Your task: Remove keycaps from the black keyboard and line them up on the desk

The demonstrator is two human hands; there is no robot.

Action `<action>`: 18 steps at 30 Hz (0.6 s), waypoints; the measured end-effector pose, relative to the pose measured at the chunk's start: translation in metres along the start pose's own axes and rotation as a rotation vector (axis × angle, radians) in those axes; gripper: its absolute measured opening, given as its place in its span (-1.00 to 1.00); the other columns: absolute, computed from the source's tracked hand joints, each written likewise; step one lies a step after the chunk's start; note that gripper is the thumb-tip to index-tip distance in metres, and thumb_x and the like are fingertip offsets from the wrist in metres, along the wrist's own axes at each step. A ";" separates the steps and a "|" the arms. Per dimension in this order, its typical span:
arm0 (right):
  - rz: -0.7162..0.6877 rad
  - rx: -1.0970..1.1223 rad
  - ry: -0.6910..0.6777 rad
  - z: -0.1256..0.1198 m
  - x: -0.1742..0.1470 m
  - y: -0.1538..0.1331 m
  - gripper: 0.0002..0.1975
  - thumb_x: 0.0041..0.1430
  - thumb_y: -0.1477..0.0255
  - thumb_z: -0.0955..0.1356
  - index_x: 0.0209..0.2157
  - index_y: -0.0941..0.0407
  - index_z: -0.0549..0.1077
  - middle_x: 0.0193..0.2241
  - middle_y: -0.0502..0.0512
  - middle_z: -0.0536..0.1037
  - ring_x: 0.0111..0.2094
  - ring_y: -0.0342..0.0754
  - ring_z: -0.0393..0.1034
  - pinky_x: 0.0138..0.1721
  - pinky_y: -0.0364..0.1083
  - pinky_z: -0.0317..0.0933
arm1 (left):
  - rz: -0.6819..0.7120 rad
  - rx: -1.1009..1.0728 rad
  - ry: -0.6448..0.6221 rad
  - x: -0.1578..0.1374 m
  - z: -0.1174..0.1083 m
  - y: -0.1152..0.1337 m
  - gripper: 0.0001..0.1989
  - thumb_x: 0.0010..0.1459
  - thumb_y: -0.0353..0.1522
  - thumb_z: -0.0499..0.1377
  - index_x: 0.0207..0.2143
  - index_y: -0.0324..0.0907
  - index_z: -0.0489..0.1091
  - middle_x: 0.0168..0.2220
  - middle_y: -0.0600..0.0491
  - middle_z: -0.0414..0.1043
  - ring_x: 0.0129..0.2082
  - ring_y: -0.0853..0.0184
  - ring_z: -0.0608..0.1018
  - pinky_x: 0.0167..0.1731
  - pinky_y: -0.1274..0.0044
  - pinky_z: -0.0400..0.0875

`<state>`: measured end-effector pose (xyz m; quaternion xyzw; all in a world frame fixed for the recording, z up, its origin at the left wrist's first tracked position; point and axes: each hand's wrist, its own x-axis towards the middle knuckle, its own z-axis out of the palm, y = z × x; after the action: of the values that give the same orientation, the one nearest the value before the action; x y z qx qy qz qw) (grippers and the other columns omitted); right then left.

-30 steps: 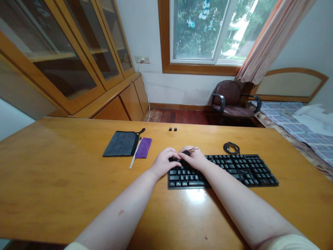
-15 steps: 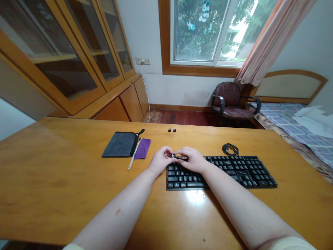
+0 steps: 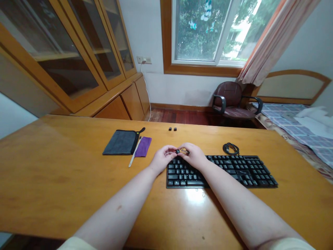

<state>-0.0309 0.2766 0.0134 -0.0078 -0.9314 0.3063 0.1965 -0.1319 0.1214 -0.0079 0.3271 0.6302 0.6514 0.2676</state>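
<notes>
A small key (image 3: 178,151) now shows above the keyboard (image 3: 240,169), at its far-left corner, seemingly loose, pinched by the left hand (image 3: 163,158); the right hand (image 3: 193,156)'s grip is unclear.

Small black piece (image 3: 178,151) pinched and held up, just above the black keyboard (image 3: 240,170)!
The piece is seen close to mid-frame, tiny and blocky, its outline partly covered; below it the keyboard is laid flat, stretched from the centre towards the right of the frame, its dark keys marked in pale print, its upper left corner hidden.
</notes>
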 end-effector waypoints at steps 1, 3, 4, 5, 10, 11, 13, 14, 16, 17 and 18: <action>0.026 0.004 0.012 0.000 0.000 0.001 -0.82 0.05 0.40 0.37 -0.25 0.09 0.45 -0.31 0.07 0.51 -0.26 -0.07 0.38 -0.21 -0.09 0.24 | 0.037 0.040 0.019 0.001 -0.002 -0.001 -0.75 0.01 -0.28 0.20 -0.25 -0.21 0.37 -0.27 0.01 0.47 -0.26 0.34 0.51 -0.16 0.47 0.38; 0.069 0.020 0.051 -0.002 0.001 0.002 -0.82 0.04 0.40 0.37 -0.26 0.10 0.46 -0.32 0.07 0.51 -0.30 -0.07 0.37 -0.24 -0.09 0.24 | 0.081 0.141 0.122 0.006 -0.010 -0.006 -0.76 0.08 -0.24 0.12 -0.26 -0.21 0.38 -0.28 0.02 0.47 -0.31 0.37 0.52 -0.20 0.50 0.39; 0.082 0.032 0.078 -0.004 0.001 0.002 -0.82 0.04 0.40 0.36 -0.26 0.11 0.46 -0.32 0.08 0.51 -0.33 -0.08 0.36 -0.26 -0.09 0.24 | 0.077 0.196 0.210 0.010 -0.015 -0.009 -0.76 0.10 -0.23 0.10 -0.28 -0.21 0.38 -0.30 0.02 0.47 -0.34 0.38 0.52 -0.24 0.51 0.40; 0.093 0.045 0.109 -0.007 0.001 0.001 -0.83 0.05 0.40 0.36 -0.27 0.11 0.46 -0.32 0.08 0.51 -0.37 -0.10 0.35 -0.28 -0.10 0.23 | 0.060 0.255 0.315 0.016 -0.020 -0.012 -0.76 0.10 -0.23 0.08 -0.30 -0.21 0.38 -0.32 0.02 0.47 -0.36 0.38 0.51 -0.27 0.52 0.40; 0.232 0.123 0.241 -0.022 0.013 -0.005 -0.77 0.03 0.32 0.36 -0.26 0.12 0.48 -0.37 0.05 0.51 -0.54 -0.17 0.23 -0.42 -0.13 0.19 | 0.010 0.416 0.608 0.052 -0.035 -0.026 -0.83 0.07 -0.32 0.06 -0.31 -0.21 0.36 -0.35 -0.01 0.46 -0.33 0.33 0.51 -0.27 0.49 0.38; 0.262 0.133 0.240 -0.023 0.019 -0.004 -0.76 0.01 0.32 0.36 -0.27 0.12 0.49 -0.39 0.04 0.52 -0.55 -0.17 0.22 -0.43 -0.14 0.18 | 0.011 0.442 0.603 0.059 -0.034 -0.027 -0.85 0.05 -0.33 0.08 -0.34 -0.20 0.37 -0.37 0.00 0.46 -0.34 0.32 0.51 -0.27 0.49 0.38; 0.309 0.124 0.219 -0.023 0.037 0.003 -0.77 -0.04 0.32 0.38 -0.31 0.13 0.50 -0.42 0.04 0.53 -0.54 -0.16 0.25 -0.41 -0.13 0.19 | 0.018 0.494 0.575 0.076 -0.031 -0.028 -0.88 0.03 -0.34 0.12 -0.37 -0.19 0.39 -0.37 0.00 0.47 -0.36 0.32 0.51 -0.27 0.49 0.37; 0.333 0.108 0.209 -0.022 0.048 0.008 -0.77 -0.05 0.33 0.38 -0.33 0.14 0.50 -0.42 0.04 0.53 -0.51 -0.14 0.29 -0.39 -0.12 0.20 | 0.023 0.518 0.558 0.084 -0.029 -0.028 -0.88 0.04 -0.35 0.12 -0.36 -0.18 0.40 -0.36 0.00 0.48 -0.35 0.32 0.51 -0.26 0.49 0.36; 0.400 0.061 0.195 -0.020 0.073 0.022 -0.77 -0.05 0.35 0.39 -0.32 0.16 0.49 -0.38 0.07 0.55 -0.42 -0.10 0.36 -0.34 -0.13 0.21 | 0.036 0.556 0.519 0.101 -0.026 -0.028 -0.88 0.06 -0.37 0.11 -0.34 -0.18 0.41 -0.33 -0.01 0.49 -0.34 0.32 0.52 -0.26 0.51 0.37; 0.438 0.018 0.184 -0.019 0.086 0.029 -0.77 -0.03 0.36 0.38 -0.30 0.16 0.48 -0.35 0.08 0.55 -0.38 -0.10 0.38 -0.32 -0.14 0.21 | 0.042 0.574 0.501 0.108 -0.026 -0.028 -0.87 0.06 -0.38 0.11 -0.32 -0.19 0.42 -0.32 -0.02 0.49 -0.33 0.32 0.52 -0.26 0.51 0.37; 0.479 -0.038 0.151 -0.017 0.097 0.036 -0.78 -0.01 0.36 0.38 -0.29 0.16 0.48 -0.34 0.08 0.55 -0.36 -0.11 0.39 -0.32 -0.16 0.22 | 0.050 0.594 0.486 0.115 -0.026 -0.028 -0.85 0.07 -0.39 0.11 -0.30 -0.20 0.42 -0.30 -0.04 0.49 -0.31 0.31 0.52 -0.24 0.50 0.37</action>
<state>-0.1182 0.3289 0.0403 -0.2548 -0.8912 0.3252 0.1871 -0.2274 0.1938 -0.0259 0.2419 0.8284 0.5051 -0.0119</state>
